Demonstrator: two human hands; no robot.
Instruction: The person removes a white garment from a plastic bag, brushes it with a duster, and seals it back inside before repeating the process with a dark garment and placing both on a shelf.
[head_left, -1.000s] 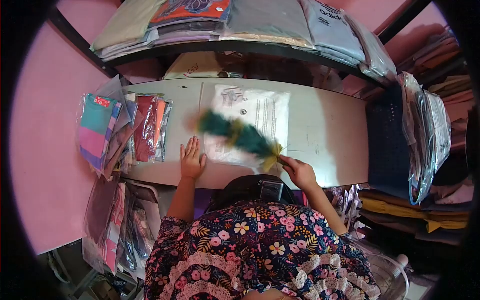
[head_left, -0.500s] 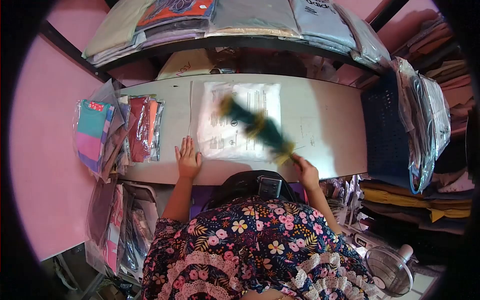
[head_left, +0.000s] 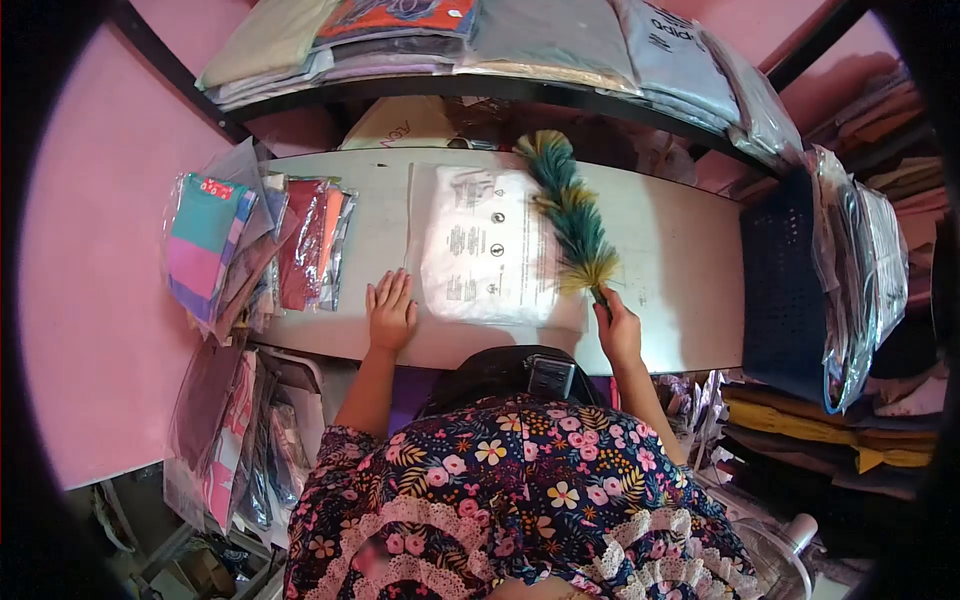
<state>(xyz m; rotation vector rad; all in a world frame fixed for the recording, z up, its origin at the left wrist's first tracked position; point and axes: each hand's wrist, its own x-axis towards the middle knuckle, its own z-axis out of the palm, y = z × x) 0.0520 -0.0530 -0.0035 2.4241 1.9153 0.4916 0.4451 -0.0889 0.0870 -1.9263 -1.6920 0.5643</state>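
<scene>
A feather duster (head_left: 577, 221) in dark green and yellow points away from me across the table, its handle in my closed right hand (head_left: 621, 330). Its bristles lie along the right edge of a white plastic-wrapped package (head_left: 490, 245) with printed symbols and small text. My left hand (head_left: 392, 311) lies flat on the table (head_left: 680, 270), fingers stretched out, just left of the package's lower corner. Nothing is in that hand.
Bagged folded clothes (head_left: 205, 245) stand at the table's left end. A dark blue basket (head_left: 783, 285) with more bagged garments is at the right end. A black-edged shelf (head_left: 500, 88) holding packed clothes crosses above the far side.
The feather duster has swung from slanting across the package to its right edge, now pointing more directly away from me. My left hand stays flat on the table; the view has shifted slightly.
</scene>
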